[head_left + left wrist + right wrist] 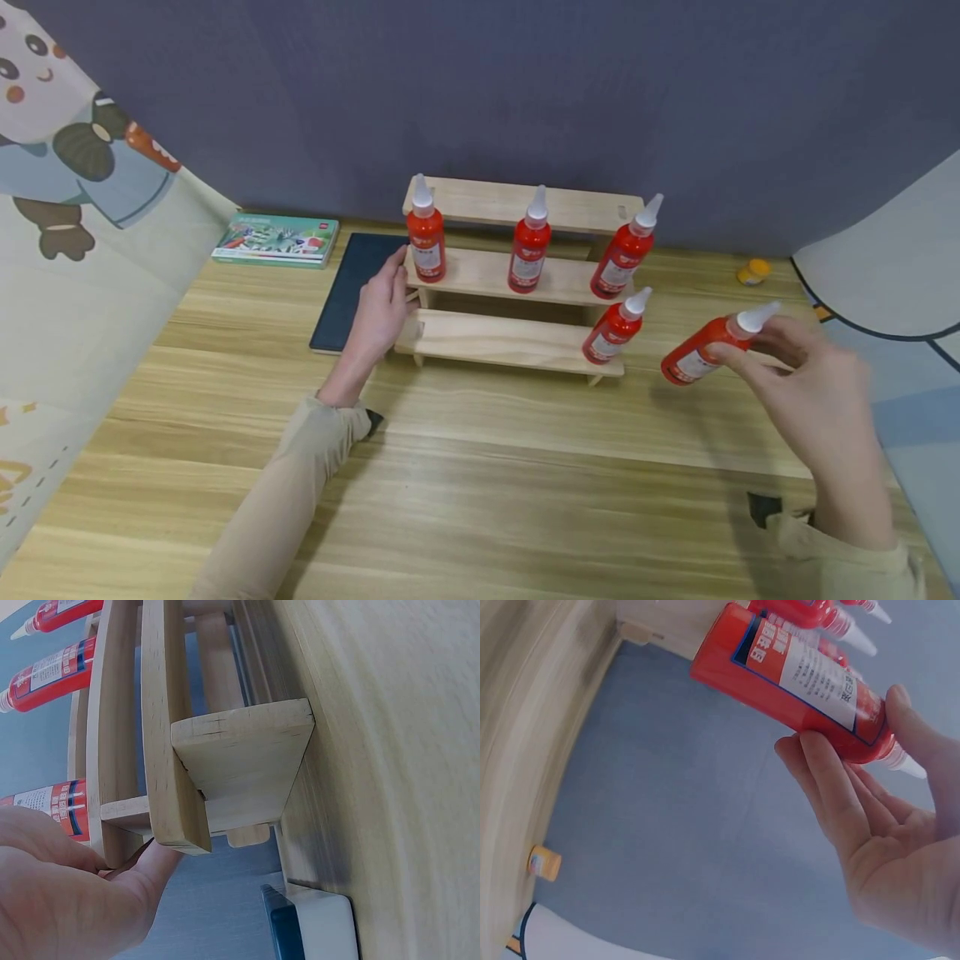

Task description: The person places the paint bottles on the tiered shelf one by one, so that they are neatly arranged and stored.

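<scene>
My right hand [813,400] holds a red squeeze bottle [697,354] with a white pointed nozzle, pinching it near its neck between thumb and fingers. The bottle is tilted above the table, to the right of a three-tier wooden rack [487,337]. In the right wrist view the bottle's printed label [817,679] faces the camera. My left hand [382,308] grips the rack's left end by the middle tier; some fingertips are hidden behind the wood. Three like bottles stand on the middle tier, among them a left one [426,237]. Another bottle [615,329] stands at the lower tier's right end.
Left of the rack lie a dark flat board [352,287] and a green illustrated box [277,240]. A small orange-yellow jar [753,272] stands at the back right. Behind the rack rises a dark blue-grey partition [480,92].
</scene>
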The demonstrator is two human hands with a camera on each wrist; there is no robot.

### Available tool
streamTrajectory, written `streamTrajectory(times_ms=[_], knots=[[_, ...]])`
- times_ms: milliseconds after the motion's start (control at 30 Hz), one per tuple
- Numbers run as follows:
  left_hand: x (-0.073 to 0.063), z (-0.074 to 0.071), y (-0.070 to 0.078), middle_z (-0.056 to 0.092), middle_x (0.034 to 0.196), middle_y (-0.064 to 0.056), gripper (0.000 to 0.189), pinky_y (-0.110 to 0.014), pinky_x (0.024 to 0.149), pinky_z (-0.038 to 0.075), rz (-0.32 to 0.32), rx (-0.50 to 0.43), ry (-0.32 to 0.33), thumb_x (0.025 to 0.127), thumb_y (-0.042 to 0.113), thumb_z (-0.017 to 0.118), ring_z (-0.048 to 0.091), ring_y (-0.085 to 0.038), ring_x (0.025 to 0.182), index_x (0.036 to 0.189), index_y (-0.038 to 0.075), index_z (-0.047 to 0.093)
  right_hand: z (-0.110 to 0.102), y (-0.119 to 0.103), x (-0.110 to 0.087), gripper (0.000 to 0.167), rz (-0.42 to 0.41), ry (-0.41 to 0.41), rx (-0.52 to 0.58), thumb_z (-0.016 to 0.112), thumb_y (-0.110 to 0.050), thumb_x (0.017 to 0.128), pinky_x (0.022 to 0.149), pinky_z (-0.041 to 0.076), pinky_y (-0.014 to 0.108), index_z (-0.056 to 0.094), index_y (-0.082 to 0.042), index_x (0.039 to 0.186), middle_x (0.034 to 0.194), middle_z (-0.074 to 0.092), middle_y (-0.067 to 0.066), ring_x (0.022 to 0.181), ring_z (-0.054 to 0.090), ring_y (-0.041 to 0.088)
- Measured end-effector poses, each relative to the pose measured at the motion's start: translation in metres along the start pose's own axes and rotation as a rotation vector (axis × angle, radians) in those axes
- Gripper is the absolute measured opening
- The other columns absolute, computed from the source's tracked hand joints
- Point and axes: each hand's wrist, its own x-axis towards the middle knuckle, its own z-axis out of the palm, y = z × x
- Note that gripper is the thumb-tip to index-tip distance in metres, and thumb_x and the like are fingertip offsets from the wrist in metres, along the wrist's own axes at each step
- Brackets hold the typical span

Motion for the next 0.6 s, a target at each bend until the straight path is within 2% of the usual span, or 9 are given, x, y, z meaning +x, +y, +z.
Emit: streamTrajectory(times_ms=[200,367,433,600], knots=[[0.000,0.000,0.001,0.046,0.158,-0.031,0.050,-0.049,0.093,0.064,-0.002,-0.003,-0.002,0.120,0.015,0.032,0.065,-0.043,0.126,0.166,-0.003,0.031,0.006,-0.009,-0.003,0.042,-0.041,-0.011,0.016,0.093,-0.014,0.088,0.076,0.051,0.001,0.076,0.002,0.122,0.101,0.063,-0.035,0.095,0.060,-0.021],[0.000,0.000,0.001,0.046,0.158,-0.030,0.049,-0.049,0.093,0.064,0.001,0.010,0.000,0.120,0.014,0.033,0.065,-0.043,0.126,0.166,-0.003,0.032,0.013,-0.018,-0.004,0.040,-0.078,-0.026,0.023,0.095,-0.013,0.085,0.074,0.053,0.002,0.078,0.001,0.119,0.100,0.067,-0.027,0.094,0.062,-0.019],[0.000,0.000,0.000,0.047,0.157,-0.031,0.049,-0.049,0.093,0.065,0.003,0.013,0.003,0.120,0.014,0.033,0.065,-0.043,0.126,0.166,-0.003,0.032,0.016,-0.021,-0.003,0.039,-0.092,-0.033,0.021,0.095,-0.013,0.085,0.073,0.053,0.002,0.078,0.001,0.117,0.100,0.070,-0.021,0.094,0.062,-0.018],[0.000,0.000,-0.001,0.046,0.157,-0.031,0.049,-0.049,0.093,0.065,0.007,0.010,0.002,0.120,0.014,0.033,0.065,-0.043,0.126,0.166,-0.003,0.032,0.021,-0.028,-0.005,0.038,-0.106,-0.050,0.010,0.095,-0.014,0.085,0.073,0.053,0.002,0.078,0.001,0.116,0.103,0.077,0.007,0.092,0.061,-0.018]])
